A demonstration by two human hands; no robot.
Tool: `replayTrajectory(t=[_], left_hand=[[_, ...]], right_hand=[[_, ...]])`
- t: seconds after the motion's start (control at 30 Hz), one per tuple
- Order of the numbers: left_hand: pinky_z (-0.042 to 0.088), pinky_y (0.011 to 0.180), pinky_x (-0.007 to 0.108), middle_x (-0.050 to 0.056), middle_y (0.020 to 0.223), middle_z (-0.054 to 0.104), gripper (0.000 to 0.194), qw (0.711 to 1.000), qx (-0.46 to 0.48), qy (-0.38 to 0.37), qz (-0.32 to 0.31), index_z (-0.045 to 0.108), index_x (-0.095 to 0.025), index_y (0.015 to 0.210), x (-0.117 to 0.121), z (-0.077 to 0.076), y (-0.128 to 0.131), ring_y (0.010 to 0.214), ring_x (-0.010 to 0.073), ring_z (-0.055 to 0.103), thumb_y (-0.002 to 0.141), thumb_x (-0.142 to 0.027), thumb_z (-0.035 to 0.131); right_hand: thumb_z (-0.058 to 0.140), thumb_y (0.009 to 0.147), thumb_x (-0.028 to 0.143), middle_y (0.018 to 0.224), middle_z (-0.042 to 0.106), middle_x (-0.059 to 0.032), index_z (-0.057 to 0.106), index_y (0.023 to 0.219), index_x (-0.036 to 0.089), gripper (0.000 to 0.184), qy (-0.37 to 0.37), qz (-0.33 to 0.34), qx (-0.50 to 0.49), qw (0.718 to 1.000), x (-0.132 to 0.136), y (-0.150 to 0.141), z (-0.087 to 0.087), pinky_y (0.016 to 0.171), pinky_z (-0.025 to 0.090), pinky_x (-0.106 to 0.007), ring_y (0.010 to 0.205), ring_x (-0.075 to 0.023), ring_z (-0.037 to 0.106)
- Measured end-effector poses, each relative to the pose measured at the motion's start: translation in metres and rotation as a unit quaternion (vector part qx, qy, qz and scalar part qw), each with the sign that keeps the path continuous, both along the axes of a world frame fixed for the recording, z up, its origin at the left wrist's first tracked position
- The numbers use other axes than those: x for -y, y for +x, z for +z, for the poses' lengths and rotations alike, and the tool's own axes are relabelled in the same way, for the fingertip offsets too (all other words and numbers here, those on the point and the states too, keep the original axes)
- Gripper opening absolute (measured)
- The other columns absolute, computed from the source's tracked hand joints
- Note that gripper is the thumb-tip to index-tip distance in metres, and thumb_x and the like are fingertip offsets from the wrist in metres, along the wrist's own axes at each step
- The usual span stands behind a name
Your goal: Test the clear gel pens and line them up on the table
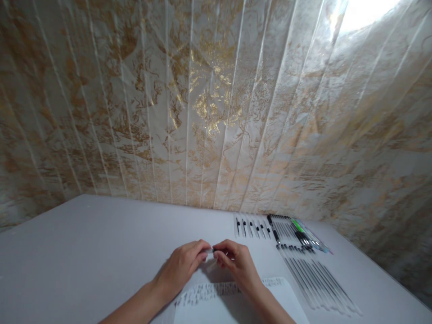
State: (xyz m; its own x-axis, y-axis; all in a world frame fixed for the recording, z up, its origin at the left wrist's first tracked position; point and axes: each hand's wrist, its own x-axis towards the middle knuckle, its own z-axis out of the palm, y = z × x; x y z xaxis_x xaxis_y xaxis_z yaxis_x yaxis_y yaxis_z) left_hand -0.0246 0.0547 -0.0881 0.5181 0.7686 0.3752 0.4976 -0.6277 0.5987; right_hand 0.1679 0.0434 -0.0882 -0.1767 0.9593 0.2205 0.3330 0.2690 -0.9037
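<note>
My left hand (184, 265) and my right hand (236, 263) meet above the white table (84, 252), fingertips pinched together on a small pen part (212, 250) between them. The part is mostly hidden by the fingers. A white sheet of paper with handwritten lines (232, 299) lies under my wrists near the front edge.
To the right lie a row of clear pen barrels (251, 226), a bundle of assembled pens with black and green parts (297, 231) and a row of long thin refills (317, 281). A gold-patterned panelled wall (216, 103) rises behind the table.
</note>
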Motion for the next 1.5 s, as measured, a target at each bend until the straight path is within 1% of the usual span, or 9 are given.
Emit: replayTrajectory(t=[0.2, 0.4, 0.47, 0.6, 0.77, 0.97, 1.1, 1.3, 1.5], left_hand=[[0.045, 0.075, 0.022, -0.001, 0.087, 0.066, 0.014, 1.000, 0.009, 0.019, -0.007, 0.059, -0.023, 0.092, 0.0019, 0.0008, 0.0023, 0.083, 0.0142, 0.063, 0.089, -0.013, 0.048], [0.045, 0.076, 0.021, -0.002, 0.089, 0.067, 0.014, 1.000, 0.024, 0.001, 0.014, 0.058, -0.023, 0.092, 0.0024, 0.0009, 0.0027, 0.083, 0.0134, 0.063, 0.088, -0.013, 0.050], [0.045, 0.076, 0.022, -0.002, 0.088, 0.067, 0.015, 1.000, 0.023, 0.003, 0.005, 0.059, -0.023, 0.092, 0.0031, 0.0014, 0.0030, 0.084, 0.0135, 0.063, 0.088, -0.012, 0.050], [0.045, 0.076, 0.022, -0.001, 0.087, 0.067, 0.016, 0.999, 0.027, 0.014, -0.010, 0.059, -0.023, 0.092, 0.0046, 0.0026, 0.0043, 0.083, 0.0139, 0.063, 0.088, -0.012, 0.048], [0.046, 0.076, 0.022, -0.002, 0.088, 0.068, 0.015, 0.999, 0.032, -0.001, 0.006, 0.059, -0.024, 0.092, 0.0045, 0.0025, 0.0046, 0.083, 0.0137, 0.064, 0.088, -0.012, 0.049], [0.046, 0.076, 0.022, -0.001, 0.088, 0.067, 0.015, 0.999, 0.034, 0.013, -0.008, 0.059, -0.024, 0.093, 0.0037, -0.0012, 0.0042, 0.084, 0.0141, 0.063, 0.089, -0.015, 0.048], [0.046, 0.076, 0.022, -0.002, 0.088, 0.067, 0.014, 0.999, 0.034, 0.010, 0.008, 0.059, -0.024, 0.094, 0.0017, -0.0027, 0.0024, 0.083, 0.0139, 0.063, 0.089, -0.015, 0.048], [0.047, 0.075, 0.022, -0.002, 0.087, 0.067, 0.013, 0.999, 0.035, 0.018, 0.004, 0.059, -0.024, 0.092, 0.0034, 0.0006, 0.0036, 0.083, 0.0138, 0.063, 0.088, -0.015, 0.050], [0.047, 0.075, 0.023, -0.001, 0.089, 0.068, 0.013, 0.999, 0.031, -0.002, 0.018, 0.057, -0.024, 0.091, 0.0049, 0.0059, 0.0038, 0.083, 0.0146, 0.064, 0.088, -0.016, 0.047]], right_hand=[[0.037, 0.095, 0.047, 0.052, 0.049, 0.0039, 0.048, 0.060, 0.019, 0.046, 0.022, 0.009, 0.107, 0.994, 0.0033, -0.0014, 0.0016, 0.052, 0.033, -0.022, 0.049, -0.0102, 0.044], [0.038, 0.095, 0.041, 0.073, 0.054, 0.0003, 0.049, 0.077, 0.021, 0.029, 0.121, -0.025, 0.195, 0.973, 0.0057, -0.0037, 0.0044, 0.063, 0.035, -0.023, 0.067, -0.0145, 0.050], [0.036, 0.095, 0.042, 0.069, 0.052, 0.0009, 0.047, 0.072, 0.021, 0.033, 0.134, -0.025, 0.203, 0.970, 0.0041, -0.0030, 0.0023, 0.061, 0.033, -0.023, 0.064, -0.0141, 0.047], [0.030, 0.097, 0.046, 0.055, 0.041, 0.0039, 0.040, 0.059, 0.020, 0.047, 0.102, -0.013, 0.207, 0.973, 0.0029, -0.0015, 0.0004, 0.053, 0.026, -0.024, 0.052, -0.0118, 0.038], [0.039, 0.095, 0.043, 0.068, 0.052, 0.0021, 0.050, 0.073, 0.021, 0.033, 0.128, -0.036, 0.186, 0.974, 0.0059, -0.0031, 0.0034, 0.058, 0.033, -0.022, 0.062, -0.0133, 0.047], [0.031, 0.096, 0.049, 0.055, 0.043, 0.0036, 0.043, 0.059, 0.021, 0.049, 0.103, -0.035, 0.194, 0.975, 0.0050, -0.0034, 0.0014, 0.053, 0.028, -0.024, 0.052, -0.0124, 0.039], [0.037, 0.095, 0.046, 0.068, 0.051, 0.0019, 0.050, 0.074, 0.021, 0.035, 0.115, -0.034, 0.168, 0.978, 0.0053, -0.0040, 0.0021, 0.059, 0.033, -0.023, 0.063, -0.0138, 0.047], [0.030, 0.097, 0.045, 0.058, 0.043, 0.0036, 0.042, 0.062, 0.021, 0.045, 0.089, -0.024, 0.155, 0.984, 0.0033, -0.0024, 0.0007, 0.056, 0.030, -0.024, 0.055, -0.0124, 0.041], [0.038, 0.095, 0.040, 0.075, 0.056, 0.0003, 0.050, 0.082, 0.021, 0.026, 0.108, -0.013, 0.144, 0.983, 0.0059, -0.0037, 0.0014, 0.063, 0.036, -0.023, 0.068, -0.0145, 0.050]])
